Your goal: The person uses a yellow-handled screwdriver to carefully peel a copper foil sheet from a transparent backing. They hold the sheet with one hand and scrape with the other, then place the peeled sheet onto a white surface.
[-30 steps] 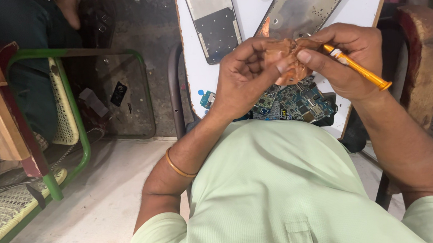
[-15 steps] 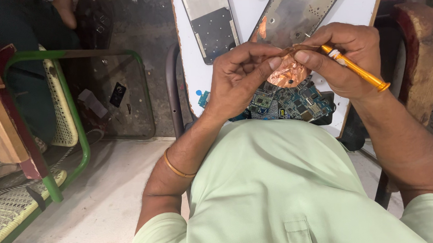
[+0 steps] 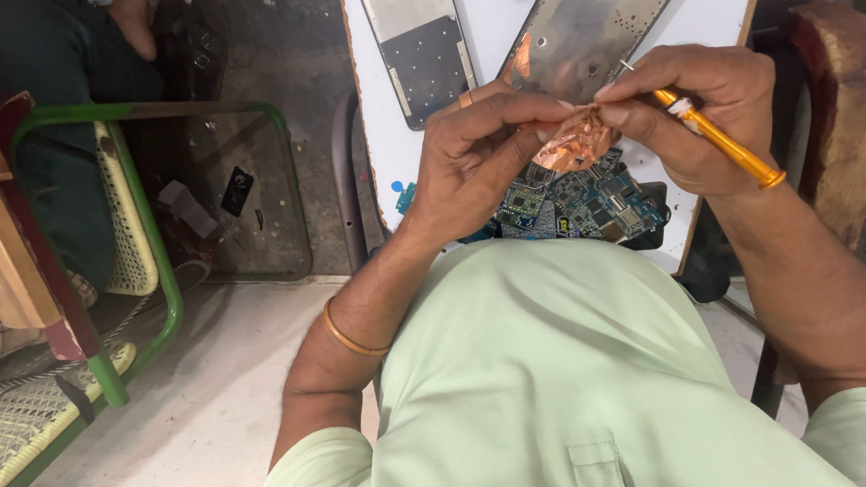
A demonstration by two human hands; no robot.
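Note:
A crumpled piece of copper-coloured foil [image 3: 575,145] is pinched between the fingertips of both hands above the white table [image 3: 484,10]. My left hand [image 3: 478,160] grips its left side. My right hand [image 3: 695,107] holds its right edge and also carries an orange-handled screwdriver [image 3: 717,141], the handle sticking out towards the lower right. Under the hands lie blue-green circuit boards [image 3: 581,204]. Behind them sits a metal phone frame [image 3: 590,23], and to its left another phone frame [image 3: 421,44].
A green metal-framed chair [image 3: 142,241] with a woven seat stands at the left on the concrete floor. Another person's leg and foot [image 3: 129,21] show at the top left. Wooden furniture [image 3: 844,78] is at the right edge.
Both hands have turned the foil a little and pulled it more open between the fingertips. The screwdriver stays in my right hand. The hands remain over the circuit boards.

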